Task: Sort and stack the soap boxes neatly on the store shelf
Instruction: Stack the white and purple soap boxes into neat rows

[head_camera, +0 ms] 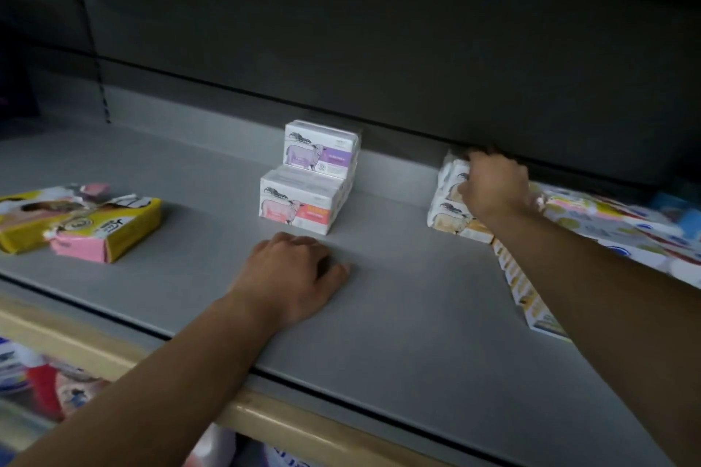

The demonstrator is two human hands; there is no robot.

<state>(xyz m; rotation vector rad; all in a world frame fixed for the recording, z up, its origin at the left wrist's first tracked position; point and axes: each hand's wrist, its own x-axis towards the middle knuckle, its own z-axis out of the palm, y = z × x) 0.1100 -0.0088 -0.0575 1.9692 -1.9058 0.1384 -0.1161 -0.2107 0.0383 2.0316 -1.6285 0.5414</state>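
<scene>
Seen from the head camera, a grey store shelf (398, 315) runs across the view. Near the middle, by the back wall, stands a purple-labelled soap box (322, 148) behind and above an orange-labelled soap box (297, 203); the two touch, stepped like stairs. The left hand (294, 273) rests knuckles-up on the bare shelf just in front of the orange-labelled box, its fingers curled under and holding nothing. Farther right, the right hand (493, 184) reaches to a stack of pale yellow soap boxes (449, 207) at the back of the shelf, fingers curled over the top of the stack; motion blur hides how firm the grip is. A row of yellow-edged boxes (525, 288) runs forward from that stack, partly under the right forearm. Beside them lie patterned packs (607, 224). At the far left sit yellow and pink soap packets (98, 227), well apart from the boxes.
</scene>
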